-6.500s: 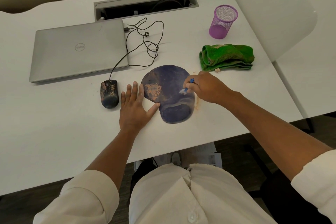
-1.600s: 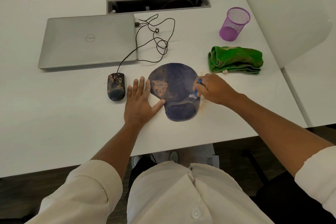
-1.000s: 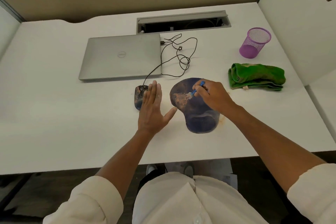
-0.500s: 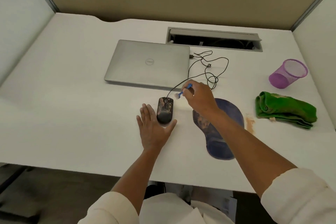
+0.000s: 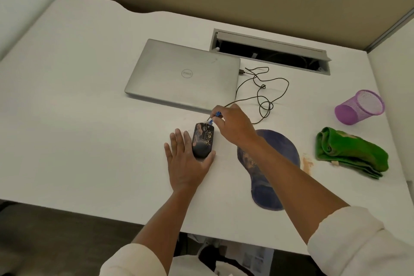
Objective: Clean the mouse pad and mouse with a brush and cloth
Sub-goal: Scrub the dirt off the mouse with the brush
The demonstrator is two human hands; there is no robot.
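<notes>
Mouse (image 5: 202, 142): left hand (image 5: 187, 161) flat, bracing its 7 o'clock side; right hand (image 5: 234, 129) pinches brush (image 5: 214, 117), bristles seemingly touching. Use short, light strokes.

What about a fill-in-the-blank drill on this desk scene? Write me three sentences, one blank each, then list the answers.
1. The right hand holds a small blue ____ at the front of the mouse.
2. The left hand lies flat beside the mouse, its thumb around the ____ end.
3. The folded cloth lying near the purple cup is ____ in colour.

Missing words: brush; near; green
</notes>
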